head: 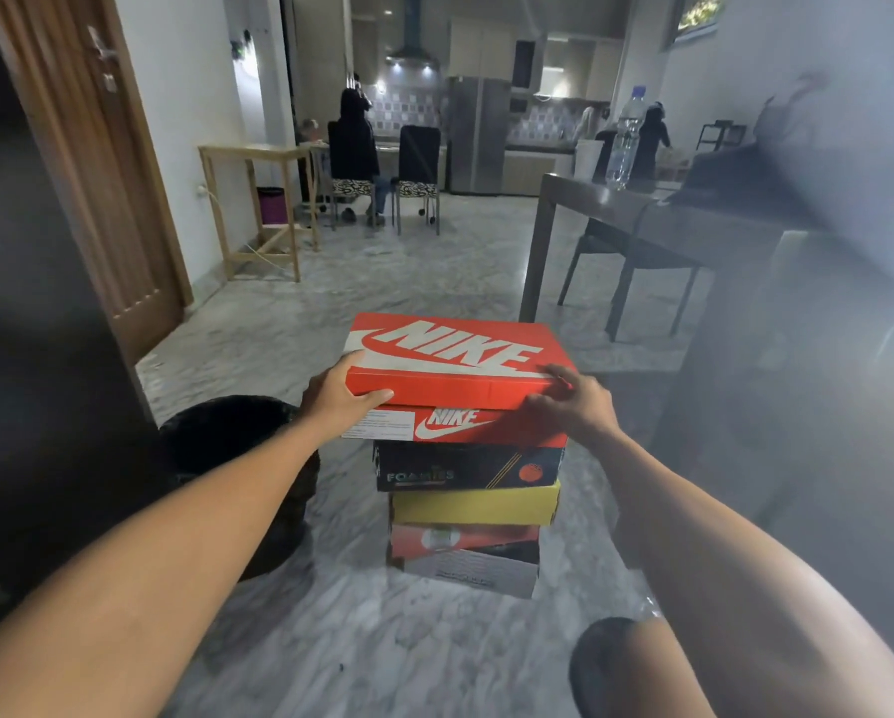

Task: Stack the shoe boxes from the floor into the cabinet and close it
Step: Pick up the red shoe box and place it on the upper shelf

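A pile of several shoe boxes stands on the marble floor in front of me. On top lies an orange Nike box [455,357]. Below it come a dark Foamies box [465,466], a yellow box [476,505], a red box [460,538] and a grey box [476,572]. My left hand [338,393] grips the near left corner of the orange box, thumb along its front edge. My right hand [571,401] holds its near right corner, fingers curled over the lid edge. The cabinet is the dark panel [25,355] at my left.
A black bin [227,437] stands just left of the pile. A dark table [615,204] with a water bottle [625,139] and a chair [636,261] stand at the right. A wooden door [92,163] is on the left. People sit and stand far back in the kitchen.
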